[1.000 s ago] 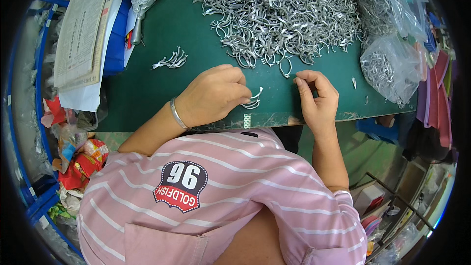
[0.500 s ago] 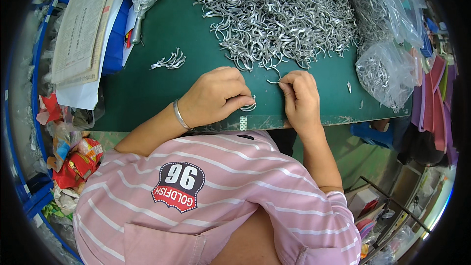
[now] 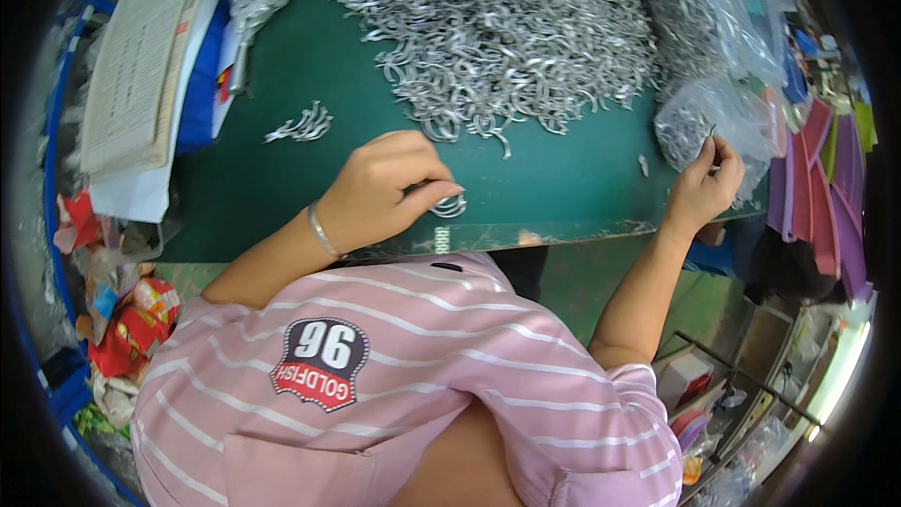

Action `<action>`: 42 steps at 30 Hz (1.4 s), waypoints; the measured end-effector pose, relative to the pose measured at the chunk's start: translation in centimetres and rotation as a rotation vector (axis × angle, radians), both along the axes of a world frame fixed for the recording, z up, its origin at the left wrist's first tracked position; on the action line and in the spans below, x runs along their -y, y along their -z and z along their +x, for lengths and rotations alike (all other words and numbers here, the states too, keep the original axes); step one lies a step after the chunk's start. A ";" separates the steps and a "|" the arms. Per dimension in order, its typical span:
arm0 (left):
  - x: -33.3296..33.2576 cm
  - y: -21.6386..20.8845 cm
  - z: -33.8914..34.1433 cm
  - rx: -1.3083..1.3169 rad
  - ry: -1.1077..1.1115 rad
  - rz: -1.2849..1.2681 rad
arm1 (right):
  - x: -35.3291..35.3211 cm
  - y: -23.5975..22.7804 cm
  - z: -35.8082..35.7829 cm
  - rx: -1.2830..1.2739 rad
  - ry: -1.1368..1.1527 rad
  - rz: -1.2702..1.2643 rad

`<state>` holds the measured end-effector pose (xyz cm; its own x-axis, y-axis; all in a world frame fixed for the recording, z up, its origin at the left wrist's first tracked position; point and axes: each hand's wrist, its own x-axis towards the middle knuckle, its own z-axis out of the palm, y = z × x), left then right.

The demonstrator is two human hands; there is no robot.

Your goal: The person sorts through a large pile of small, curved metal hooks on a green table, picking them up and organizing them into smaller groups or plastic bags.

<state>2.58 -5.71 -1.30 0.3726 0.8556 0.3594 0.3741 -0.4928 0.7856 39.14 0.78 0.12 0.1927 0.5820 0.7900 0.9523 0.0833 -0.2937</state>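
Observation:
My left hand point(image 3: 392, 183) pinches a few thin curved metal pieces point(image 3: 450, 206) between thumb and fingers, just above the front edge of the green table point(image 3: 554, 174). Far to the right, my right hand point(image 3: 709, 186) is raised with its fingertips closed on a small curved metal piece point(image 3: 711, 130), of which only the tip shows. Behind that hand lies a clear plastic bag point(image 3: 690, 122) filled with similar silvery pieces. A large heap of curved metal pieces point(image 3: 516, 28) covers the far middle of the table. A small separate cluster point(image 3: 302, 122) rests left of the heap.
Papers point(image 3: 141, 84) lean over a blue bin point(image 3: 199, 94) at the left. A larger bag of metal pieces point(image 3: 694, 33) stands at the far right. One loose piece point(image 3: 643, 165) lies near the right bag. Purple and pink strips point(image 3: 818, 183) hang beyond the table's right end.
My right hand has moved from beside the left hand, near the heap, out to the right by the bag, with a curved piece in its fingertips. My left hand keeps its pinch.

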 end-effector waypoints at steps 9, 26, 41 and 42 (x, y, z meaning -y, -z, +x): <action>0.1 0.2 -0.1 -0.004 -0.031 -0.042 | 2.2 1.0 -9.6 -0.131 -0.603 -0.348; 0.3 0.1 -1.3 0.173 -0.009 -0.256 | 4.8 1.4 -17.7 -0.276 -1.174 -0.332; 0.7 -0.8 -9.9 -0.317 -0.592 0.061 | 1.7 3.4 -18.9 -0.164 -0.917 -0.383; 0.7 -0.6 -10.5 -0.366 -0.565 0.044 | 1.7 3.4 -18.8 -0.213 -0.934 -0.387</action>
<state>-7.90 -6.37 -0.68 -0.0234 0.9424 0.3337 0.8220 -0.1719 0.5429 20.33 -0.92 -3.27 -0.3528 0.7785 0.5191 0.4815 0.6268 -0.6127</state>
